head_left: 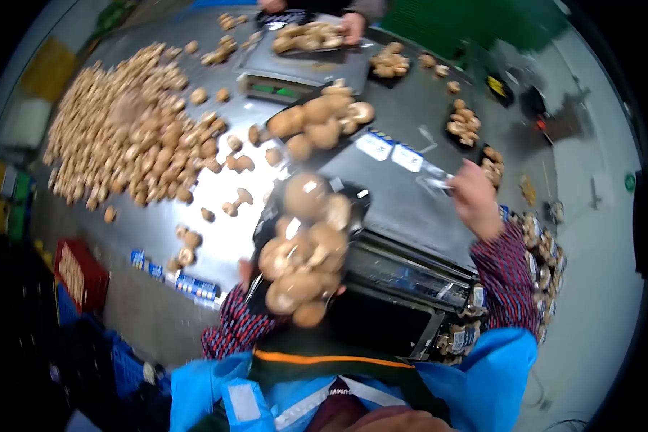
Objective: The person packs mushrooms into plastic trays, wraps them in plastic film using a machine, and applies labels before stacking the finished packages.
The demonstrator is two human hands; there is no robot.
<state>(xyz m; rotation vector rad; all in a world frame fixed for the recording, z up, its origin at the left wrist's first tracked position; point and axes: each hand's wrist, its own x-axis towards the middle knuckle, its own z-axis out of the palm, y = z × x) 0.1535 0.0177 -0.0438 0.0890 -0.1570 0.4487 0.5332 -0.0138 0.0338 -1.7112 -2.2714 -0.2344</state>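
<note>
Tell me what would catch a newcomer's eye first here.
The heap of brown mushrooms spread over the left of the metal table strikes first. In the middle, close to the camera, a black tray of mushrooms is held up, with the left hand barely showing under it and the right hand raised to its right. At the far end another person's hand rests at a scale loaded with mushrooms.

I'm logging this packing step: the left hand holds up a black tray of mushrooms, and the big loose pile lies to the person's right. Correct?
One slip: the loose pile lies on the table to the person's left, as the head view shows. The left hand does hold up the black tray of mushrooms.
</note>
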